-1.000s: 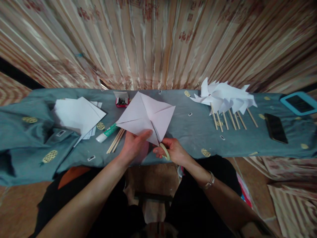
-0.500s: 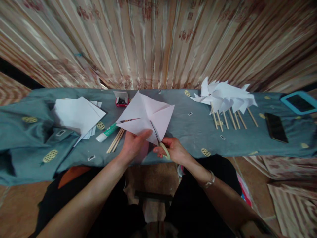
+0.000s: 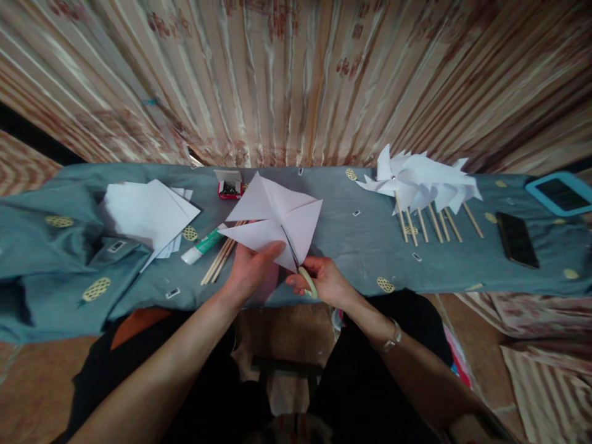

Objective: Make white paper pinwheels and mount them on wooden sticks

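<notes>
My left hand (image 3: pixel 252 268) grips a white paper square (image 3: pixel 296 213) by its near edge, thumb on top and fingers beneath. Slits run inward from the paper's corners. My right hand (image 3: pixel 319 277) is closed around the yellow-green handles of a pair of scissors (image 3: pixel 307 280), whose blades lie in the slit at the near corner. Just left of the paper are several wooden sticks (image 3: pixel 219 262) and a green and white glue stick (image 3: pixel 202 244). Behind them stands an open red box (image 3: pixel 230 190) of small dark pins or tacks.
A pile of white paper sheets (image 3: pixel 152 213) lies at the left of the cloth-covered table (image 3: pixel 337 246). Several white paper pinwheels (image 3: pixel 416 179) on sticks are lined up to the right. Beyond them are a dark phone (image 3: pixel 517 239) and a blue-framed device (image 3: pixel 562 192). A curtain (image 3: pixel 277 80) hangs behind.
The paper's left flaps have spread, so the left slit gapes wider. Both hands stay in nearly the same place, with the scissors still in the near slit.
</notes>
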`<state>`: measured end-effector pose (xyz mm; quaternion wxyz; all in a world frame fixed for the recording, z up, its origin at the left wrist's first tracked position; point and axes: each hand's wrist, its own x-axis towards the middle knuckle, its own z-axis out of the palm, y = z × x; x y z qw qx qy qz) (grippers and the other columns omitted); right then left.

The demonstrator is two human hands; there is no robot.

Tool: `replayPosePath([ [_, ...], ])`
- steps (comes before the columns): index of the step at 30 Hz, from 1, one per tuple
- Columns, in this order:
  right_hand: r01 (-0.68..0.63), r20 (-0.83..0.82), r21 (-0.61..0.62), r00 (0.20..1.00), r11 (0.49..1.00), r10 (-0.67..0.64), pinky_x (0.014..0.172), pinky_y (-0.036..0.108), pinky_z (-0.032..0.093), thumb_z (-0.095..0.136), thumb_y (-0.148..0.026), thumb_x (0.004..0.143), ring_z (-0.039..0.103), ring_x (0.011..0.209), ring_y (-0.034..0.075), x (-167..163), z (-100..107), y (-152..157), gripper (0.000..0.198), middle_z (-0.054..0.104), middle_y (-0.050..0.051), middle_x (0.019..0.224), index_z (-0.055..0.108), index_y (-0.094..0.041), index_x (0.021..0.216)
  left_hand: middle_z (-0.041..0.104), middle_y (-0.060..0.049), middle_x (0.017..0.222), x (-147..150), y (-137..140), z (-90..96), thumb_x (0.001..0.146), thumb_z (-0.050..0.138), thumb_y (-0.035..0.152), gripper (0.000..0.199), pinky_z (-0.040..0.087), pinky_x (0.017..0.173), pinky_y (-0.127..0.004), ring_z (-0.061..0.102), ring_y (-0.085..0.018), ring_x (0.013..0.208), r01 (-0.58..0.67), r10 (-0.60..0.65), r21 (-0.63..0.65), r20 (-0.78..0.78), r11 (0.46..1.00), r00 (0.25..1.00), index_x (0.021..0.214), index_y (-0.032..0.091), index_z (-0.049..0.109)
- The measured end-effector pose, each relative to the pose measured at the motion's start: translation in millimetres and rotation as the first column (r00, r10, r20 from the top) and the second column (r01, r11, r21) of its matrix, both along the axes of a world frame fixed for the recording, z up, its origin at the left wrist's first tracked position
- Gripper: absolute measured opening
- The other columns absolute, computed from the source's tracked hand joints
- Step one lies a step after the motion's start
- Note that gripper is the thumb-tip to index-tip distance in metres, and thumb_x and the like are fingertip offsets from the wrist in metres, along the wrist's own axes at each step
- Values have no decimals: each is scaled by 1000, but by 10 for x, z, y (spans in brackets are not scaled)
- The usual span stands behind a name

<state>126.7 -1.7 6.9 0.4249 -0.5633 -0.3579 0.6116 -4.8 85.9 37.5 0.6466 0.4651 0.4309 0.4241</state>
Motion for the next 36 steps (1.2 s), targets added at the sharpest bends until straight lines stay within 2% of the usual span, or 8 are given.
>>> replayPosePath([
  [8,-209,312,-91,923,974,227,48,21,36,80,-46,64,53,51,9,294,121,-85,44,63,-4,62,63,-17,93,70,-3,80,-22,248,-151,51,78,21,48,50,85,-40,67,-23,82,-93,101,-81,97,992,990,96,14,63],
  [12,-145,744,-45,655,988,130,51,22,36,71,-41,76,57,57,13,668,219,-182,35,67,-2,68,64,-18,102,72,-4,87,-45,240,-172,48,78,17,49,49,91,-41,68,-25,87,0,17,-119,141,993,990,95,14,65],
  [17,169,992,-1,124,986,-21,72,32,48,63,-36,85,70,87,27,966,253,-191,52,74,12,93,50,-11,130,73,-7,88,-57,166,-272,50,81,20,44,51,88,-44,68,-29,90,289,-280,-170,77,942,957,91,14,65],
  [25,188,994,-114,25,976,111,76,33,49,66,-38,82,70,97,32,1089,310,-129,41,75,15,98,60,-15,115,59,-16,129,-251,279,-425,65,73,27,87,50,94,-47,62,-29,110,270,-240,195,-164,943,957,142,17,33],
  [27,193,988,-154,30,969,151,75,35,49,69,-40,80,70,97,34,1108,344,-128,37,75,16,98,63,-15,107,49,-19,141,-343,259,-434,74,67,28,81,45,100,-51,53,-32,123,285,-123,420,-372,862,920,145,17,31],
  [30,204,988,-152,22,967,151,75,38,49,69,-42,79,69,96,37,1124,349,-110,39,74,20,96,65,-12,105,43,-15,148,-404,160,-431,85,55,25,49,31,112,-54,36,-32,139,506,35,629,-646,590,763,133,19,50],
  [33,194,992,-120,-7,974,124,74,40,49,70,-41,78,69,92,38,1124,311,-81,43,73,23,92,64,-10,107,47,-16,146,-348,42,-446,93,46,27,39,32,112,-52,33,-31,141,722,14,568,-790,396,613,128,15,56],
  [36,166,992,-113,-32,980,120,72,39,50,70,-38,78,70,88,36,1112,288,-64,41,72,22,90,64,-11,107,45,-18,147,-249,-13,-487,94,47,34,46,26,114,-55,28,-32,144,824,23,476,-869,306,494,134,11,52],
])
